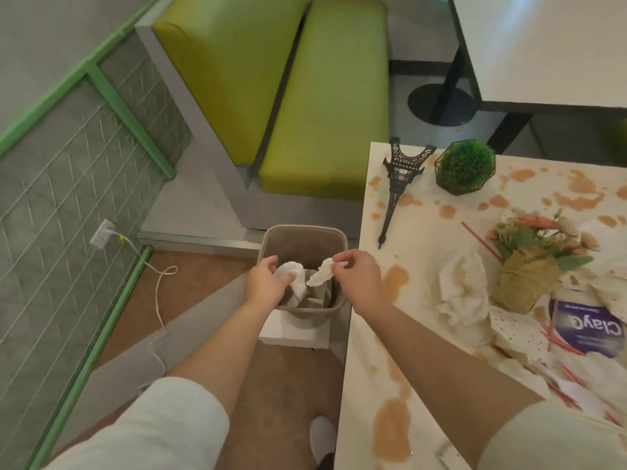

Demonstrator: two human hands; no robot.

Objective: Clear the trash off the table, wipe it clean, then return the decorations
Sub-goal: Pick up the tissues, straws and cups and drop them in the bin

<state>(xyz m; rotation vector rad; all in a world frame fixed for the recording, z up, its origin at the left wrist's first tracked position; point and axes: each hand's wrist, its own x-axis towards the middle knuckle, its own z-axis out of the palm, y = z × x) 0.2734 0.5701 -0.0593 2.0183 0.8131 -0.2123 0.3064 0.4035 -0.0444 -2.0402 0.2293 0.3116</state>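
Head view, nearest first: I see 2 bare forearms reaching out over the bin point(303, 232), which stands on the floor just beside the surface point(369, 334). My left hand point(266, 279) is curled round a white crumpled tissue point(294, 278) low inside the bin mouth, so that grip is closed on it. My right hand point(356, 276) pinches a second tissue point(322, 273) between thumb and fingertips, and this piece hangs below the grip, over the open bin.

What could go wrong, as I judge it: the right-hand piece hangs near the rim on the surface side, so a careless release could leave it draped on the rim or dropped on the floor. The paper is light and may cling to damp fingers instead of falling.

Further out on the surface lie brown spill patches point(393, 279), another tissue wad point(463, 290), red straws point(480, 240), spotted paper point(515, 337) and a purple packet point(587, 329), all well apart from both grips and not yet cleared. A forearm sweeping back could drag through the wet patches. Beyond stand 3 decorations: the flower pot point(524, 279), the tower model point(400, 184), which appears tilted and could topple, and the green ball plant point(466, 167).
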